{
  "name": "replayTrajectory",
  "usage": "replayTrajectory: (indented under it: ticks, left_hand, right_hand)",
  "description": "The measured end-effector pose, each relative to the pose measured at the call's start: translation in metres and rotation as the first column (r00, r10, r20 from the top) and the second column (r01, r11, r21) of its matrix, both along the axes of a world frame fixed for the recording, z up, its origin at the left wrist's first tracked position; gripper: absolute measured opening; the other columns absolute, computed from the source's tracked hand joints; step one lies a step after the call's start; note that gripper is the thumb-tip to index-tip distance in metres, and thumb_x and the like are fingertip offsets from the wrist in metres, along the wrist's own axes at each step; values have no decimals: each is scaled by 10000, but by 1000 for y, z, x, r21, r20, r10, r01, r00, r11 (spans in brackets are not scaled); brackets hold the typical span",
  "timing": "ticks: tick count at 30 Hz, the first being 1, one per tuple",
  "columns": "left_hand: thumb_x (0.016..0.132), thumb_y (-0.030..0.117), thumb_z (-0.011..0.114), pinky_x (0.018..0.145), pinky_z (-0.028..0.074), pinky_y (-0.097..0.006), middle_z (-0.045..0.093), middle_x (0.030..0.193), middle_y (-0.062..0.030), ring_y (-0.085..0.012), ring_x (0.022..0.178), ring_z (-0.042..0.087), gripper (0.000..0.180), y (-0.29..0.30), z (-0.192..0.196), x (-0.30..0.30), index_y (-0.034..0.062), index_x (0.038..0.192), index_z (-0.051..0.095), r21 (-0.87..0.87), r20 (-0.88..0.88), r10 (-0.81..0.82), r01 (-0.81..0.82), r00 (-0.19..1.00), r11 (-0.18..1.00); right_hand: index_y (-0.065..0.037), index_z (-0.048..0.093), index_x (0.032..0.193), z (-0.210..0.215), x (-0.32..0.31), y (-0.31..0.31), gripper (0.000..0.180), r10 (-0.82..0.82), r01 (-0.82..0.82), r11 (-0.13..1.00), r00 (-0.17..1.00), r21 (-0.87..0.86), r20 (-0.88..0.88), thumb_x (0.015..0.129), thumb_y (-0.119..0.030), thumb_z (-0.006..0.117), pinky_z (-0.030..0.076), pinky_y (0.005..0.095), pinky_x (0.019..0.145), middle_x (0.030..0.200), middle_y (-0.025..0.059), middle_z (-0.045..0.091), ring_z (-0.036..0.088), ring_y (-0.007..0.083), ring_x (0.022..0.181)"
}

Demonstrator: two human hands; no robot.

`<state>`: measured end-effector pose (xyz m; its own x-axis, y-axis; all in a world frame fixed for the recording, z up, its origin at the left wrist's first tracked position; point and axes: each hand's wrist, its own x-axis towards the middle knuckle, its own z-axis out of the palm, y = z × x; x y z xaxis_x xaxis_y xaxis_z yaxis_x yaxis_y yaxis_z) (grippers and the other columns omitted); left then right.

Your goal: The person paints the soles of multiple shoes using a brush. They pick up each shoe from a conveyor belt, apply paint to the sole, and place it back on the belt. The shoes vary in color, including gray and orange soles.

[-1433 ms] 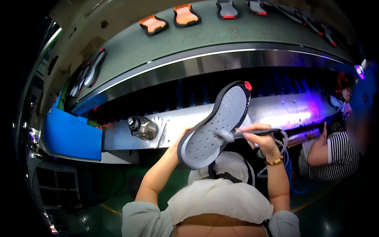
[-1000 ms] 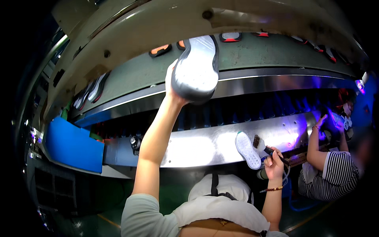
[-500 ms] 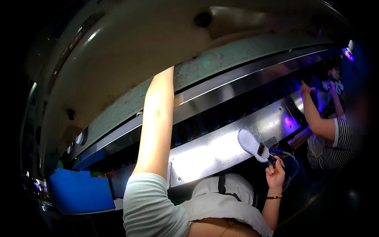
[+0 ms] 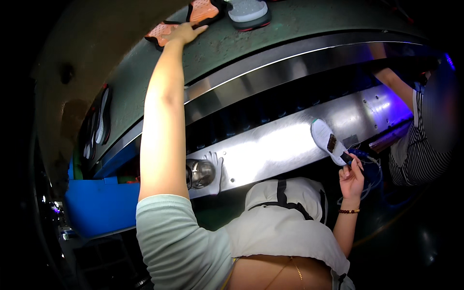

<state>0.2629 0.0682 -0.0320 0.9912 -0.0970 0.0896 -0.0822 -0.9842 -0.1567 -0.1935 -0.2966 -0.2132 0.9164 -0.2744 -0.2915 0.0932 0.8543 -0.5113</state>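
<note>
My left hand (image 4: 183, 34) reaches far over the green surface, onto a pair of orange soles with black edges. Its fingers rest at the left orange sole (image 4: 159, 35), with the thumb stretched toward the right orange sole (image 4: 203, 11). I see no firm grip there. Beside them lies a grey and white sole (image 4: 249, 12) with a dark, red-trimmed edge. My right hand (image 4: 352, 180) is closed on the dark handle of a small brush (image 4: 331, 143). The brush's brown bristles face up over a white sole (image 4: 320, 131) at the metal ledge.
Left stands a blue bin (image 4: 101, 208); more dark and white soles (image 4: 102, 118) lie on the green surface (image 4: 241, 53). A clear glass-like object (image 4: 202, 174) and a white glove (image 4: 215, 169) rest on the metal ledge (image 4: 270, 145). At right, a person in stripes (image 4: 418, 145) works.
The view has shifted, bringing my left hand and the orange soles out from behind the dark overhang. My right hand still holds the brush by the white sole.
</note>
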Motion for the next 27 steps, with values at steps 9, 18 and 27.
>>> replayTrajectory:
  ticks: [9,18,27]
  left_hand:
    - [802,555,384,789,429,-427,590,937,-195,-362,909,549,569,84,15,-69,54,980,587,227,113,-1,-25,994,974]
    - [770,425,535,730,465,-403,601,956,-137,-309,880,575,421,112,23,-166,147,1086,524,253,282,-62,-11,957,967]
    - [777,309,595,675,456,-267,630,817,-77,-167,767,597,279,106,53,-268,55,889,625,-151,555,-24,129,831,980]
  right_hand:
    - [-16,492,1051,-25,-9,19,210,15,-11,997,999,80,-47,880,-120,427,345,197,494,1010,79,563,427,76,527]
    - [4,484,1081,-7,22,23,244,160,-159,986,987,48,-19,878,-124,438,332,192,497,798,43,546,423,70,534]
    - [0,524,1028,-1,42,-10,212,336,-337,942,940,10,52,853,-107,472,341,182,498,1016,123,562,444,67,535]
